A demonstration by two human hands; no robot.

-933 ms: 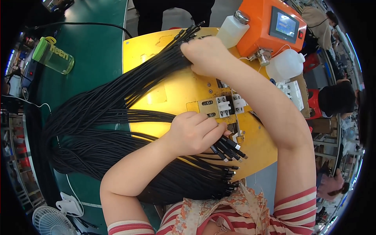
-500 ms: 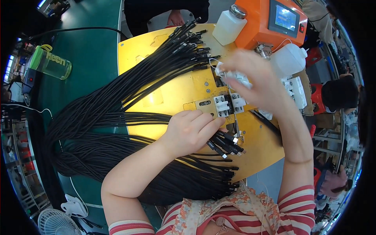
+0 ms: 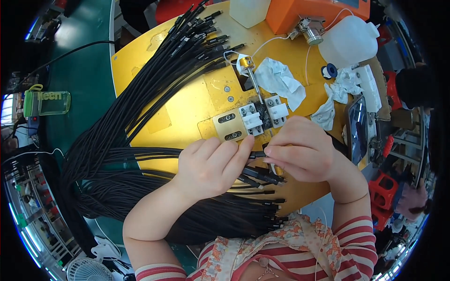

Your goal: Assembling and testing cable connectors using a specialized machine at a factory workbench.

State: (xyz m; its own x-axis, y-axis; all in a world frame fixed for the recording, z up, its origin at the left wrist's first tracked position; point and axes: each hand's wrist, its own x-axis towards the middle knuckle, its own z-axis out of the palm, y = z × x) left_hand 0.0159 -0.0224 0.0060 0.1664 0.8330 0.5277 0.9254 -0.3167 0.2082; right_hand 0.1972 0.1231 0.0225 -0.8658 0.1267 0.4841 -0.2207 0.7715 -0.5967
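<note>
My left hand (image 3: pixel 206 166) is closed around several black cables, and their plug ends (image 3: pixel 262 175) stick out past its fingers over the yellow work plate (image 3: pixel 178 112). One black cable plug (image 3: pixel 256 154) extends from the left fingertips to my right hand (image 3: pixel 302 150), which pinches its tip between thumb and fingers. Just beyond both hands sits a white clamp block (image 3: pixel 251 120) on a metal slide, with a second white block (image 3: pixel 276 112) beside it. Above them a thin metal nozzle (image 3: pixel 254 82) with a brass-coloured collar points down at the gap.
A large cable bundle (image 3: pixel 117 112) fans across the plate's left side; another (image 3: pixel 211 215) lies near my body. A crumpled white cloth (image 3: pixel 283 84) lies by the nozzle. At far right stand a translucent jug (image 3: pixel 349 42) and an orange machine (image 3: pixel 293 14). A phone (image 3: pixel 357 129) leans at right.
My right hand has come down from the white cloth by the nozzle to the cable plug at my left hand. The cloth now lies on the plate. The whole view has shifted.
</note>
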